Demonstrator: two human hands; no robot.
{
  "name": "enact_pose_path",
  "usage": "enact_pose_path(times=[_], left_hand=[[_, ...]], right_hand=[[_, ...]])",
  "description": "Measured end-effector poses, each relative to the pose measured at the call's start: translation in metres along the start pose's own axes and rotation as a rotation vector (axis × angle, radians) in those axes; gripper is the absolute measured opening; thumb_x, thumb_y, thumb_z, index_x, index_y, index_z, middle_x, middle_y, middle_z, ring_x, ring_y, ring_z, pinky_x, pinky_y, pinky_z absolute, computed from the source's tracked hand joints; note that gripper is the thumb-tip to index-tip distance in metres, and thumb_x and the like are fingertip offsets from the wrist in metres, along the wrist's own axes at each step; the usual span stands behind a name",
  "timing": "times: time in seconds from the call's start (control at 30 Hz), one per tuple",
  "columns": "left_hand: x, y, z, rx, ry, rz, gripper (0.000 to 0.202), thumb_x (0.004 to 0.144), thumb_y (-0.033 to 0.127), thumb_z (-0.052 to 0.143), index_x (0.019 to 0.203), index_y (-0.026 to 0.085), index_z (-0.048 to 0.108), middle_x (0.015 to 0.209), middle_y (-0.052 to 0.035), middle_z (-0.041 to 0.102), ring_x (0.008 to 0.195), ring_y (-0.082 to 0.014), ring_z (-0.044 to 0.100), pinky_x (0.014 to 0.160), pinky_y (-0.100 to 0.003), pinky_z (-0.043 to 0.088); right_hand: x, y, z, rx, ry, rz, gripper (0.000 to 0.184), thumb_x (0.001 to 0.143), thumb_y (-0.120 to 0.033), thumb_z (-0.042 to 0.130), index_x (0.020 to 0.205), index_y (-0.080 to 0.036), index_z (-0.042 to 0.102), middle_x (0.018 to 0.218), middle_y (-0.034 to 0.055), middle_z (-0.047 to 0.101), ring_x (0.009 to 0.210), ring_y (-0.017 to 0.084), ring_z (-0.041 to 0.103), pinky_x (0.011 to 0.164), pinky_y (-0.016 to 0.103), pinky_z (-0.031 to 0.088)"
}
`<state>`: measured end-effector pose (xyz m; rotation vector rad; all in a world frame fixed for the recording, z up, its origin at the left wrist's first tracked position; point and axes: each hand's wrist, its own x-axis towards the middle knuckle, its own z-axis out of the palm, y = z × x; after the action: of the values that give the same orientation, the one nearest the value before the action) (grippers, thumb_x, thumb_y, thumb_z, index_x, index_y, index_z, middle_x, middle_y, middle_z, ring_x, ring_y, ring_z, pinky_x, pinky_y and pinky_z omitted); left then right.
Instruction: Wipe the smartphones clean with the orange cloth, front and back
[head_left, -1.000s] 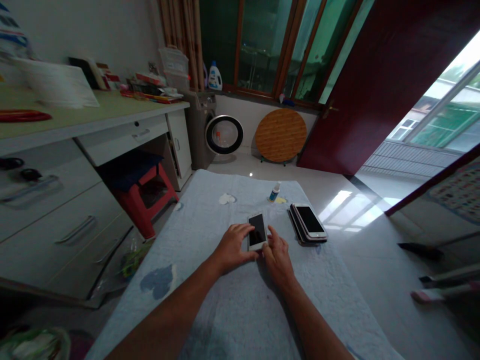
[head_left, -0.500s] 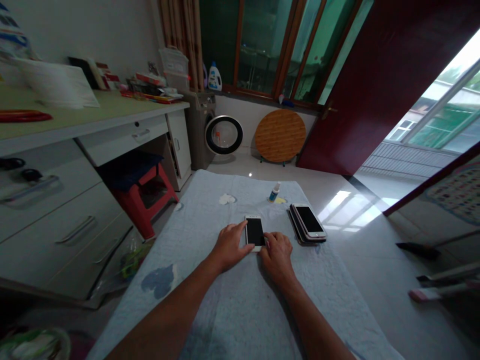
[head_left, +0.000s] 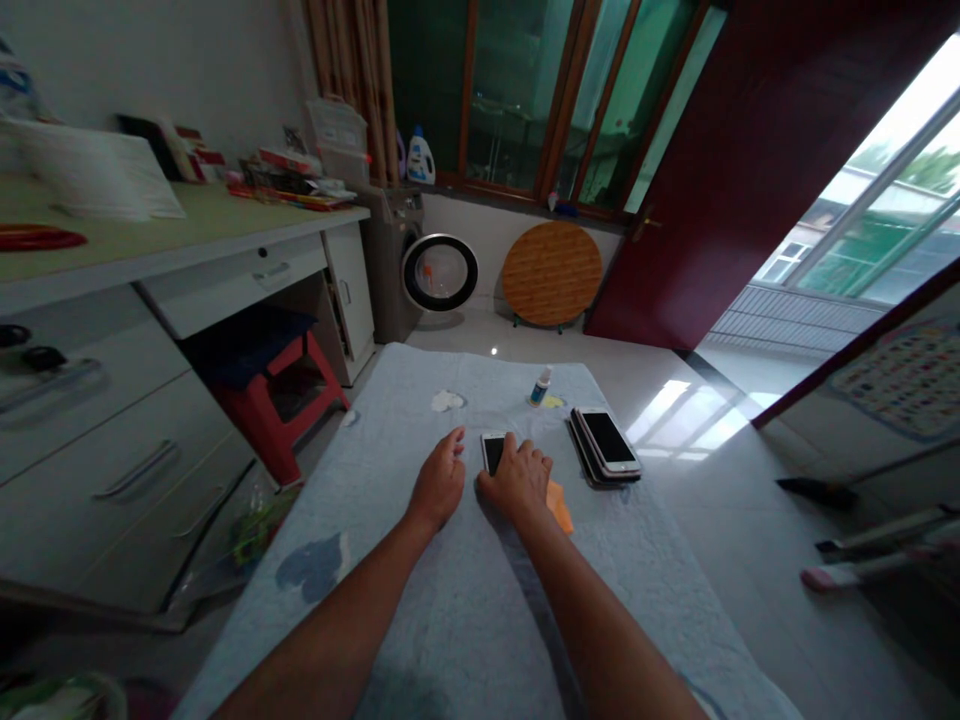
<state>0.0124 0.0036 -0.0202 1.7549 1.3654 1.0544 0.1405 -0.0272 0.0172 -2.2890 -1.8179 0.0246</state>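
Note:
A white smartphone [head_left: 493, 453] with a dark screen lies on the cloth-covered table. My right hand [head_left: 521, 475] is over it with fingers bent around it, hiding most of its right and lower part. Just left of the phone, apart from it, my left hand [head_left: 439, 482] is half curled and open, with nothing seen in it. An orange cloth [head_left: 559, 506] shows beside my right wrist. To the right rests a stack of phones [head_left: 609, 440], the top one white with a black screen. Behind the smartphone stands a small spray bottle [head_left: 540, 387].
A light blue patterned cover [head_left: 420, 620] spreads over the table. On the left are a desk with drawers [head_left: 135, 470] and a red stool [head_left: 289, 410]. Farther back are a washing machine [head_left: 390, 270] with its round door open, a round wooden board [head_left: 553, 273] and a dark red door [head_left: 720, 180].
My left hand has let go of the phone and moved left. My right hand has shifted from the phone's right edge to over it. The orange cloth has come into view.

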Motion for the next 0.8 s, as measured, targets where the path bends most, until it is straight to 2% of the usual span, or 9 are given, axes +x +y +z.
enact_pose_path(times=[0.13,0.23,0.33,0.47,0.6,0.8], left_hand=[[0.000,-0.002,0.000,0.015,0.002,0.011,0.051,0.081,0.010,0.041,0.132,0.015,0.046,0.130,-0.0128,0.055,0.110,-0.0213,0.058,0.100,-0.040,0.044],[0.000,-0.004,0.001,0.051,-0.014,0.018,0.051,0.081,0.011,0.040,0.133,0.014,0.045,0.130,-0.0133,0.055,0.111,-0.0215,0.058,0.099,-0.040,0.044],[-0.001,-0.005,0.003,0.098,-0.032,0.046,0.050,0.082,0.014,0.041,0.133,0.013,0.044,0.130,-0.0137,0.054,0.110,-0.0212,0.058,0.099,-0.039,0.044],[-0.002,-0.003,0.006,0.232,-0.059,0.110,0.049,0.081,0.014,0.044,0.130,0.015,0.049,0.124,-0.0126,0.058,0.107,-0.0227,0.058,0.099,-0.040,0.044],[-0.001,0.003,0.008,0.383,-0.092,0.186,0.046,0.080,0.014,0.047,0.126,0.014,0.053,0.120,-0.0123,0.062,0.111,-0.0257,0.054,0.101,-0.042,0.040],[0.000,0.004,0.010,0.459,-0.145,0.209,0.039,0.082,0.019,0.048,0.119,0.013,0.057,0.123,-0.0139,0.059,0.114,-0.0270,0.051,0.103,-0.041,0.036]], right_hand=[[0.004,0.002,-0.008,0.036,0.001,0.032,0.063,0.069,-0.040,0.063,0.123,-0.012,0.048,0.105,0.0186,0.058,0.099,0.034,0.055,0.085,0.045,0.033],[0.005,0.018,-0.030,0.053,0.035,0.028,0.063,0.070,-0.042,0.062,0.125,-0.014,0.047,0.104,0.0168,0.059,0.098,0.033,0.055,0.085,0.043,0.034],[0.010,0.051,-0.060,0.049,0.129,0.008,0.067,0.071,-0.043,0.061,0.130,-0.016,0.044,0.105,0.0153,0.059,0.099,0.031,0.055,0.084,0.039,0.036],[0.028,0.111,-0.087,0.020,0.183,0.105,0.060,0.073,-0.040,0.060,0.127,-0.015,0.048,0.102,0.0140,0.061,0.094,0.028,0.056,0.081,0.035,0.037],[0.044,0.152,-0.090,-0.022,0.152,0.154,0.056,0.074,-0.038,0.060,0.123,-0.013,0.051,0.102,0.0150,0.061,0.095,0.028,0.055,0.081,0.034,0.036],[0.053,0.167,-0.075,-0.064,0.111,0.106,0.048,0.076,-0.038,0.057,0.116,-0.013,0.054,0.099,0.0152,0.062,0.093,0.028,0.055,0.081,0.034,0.036]])
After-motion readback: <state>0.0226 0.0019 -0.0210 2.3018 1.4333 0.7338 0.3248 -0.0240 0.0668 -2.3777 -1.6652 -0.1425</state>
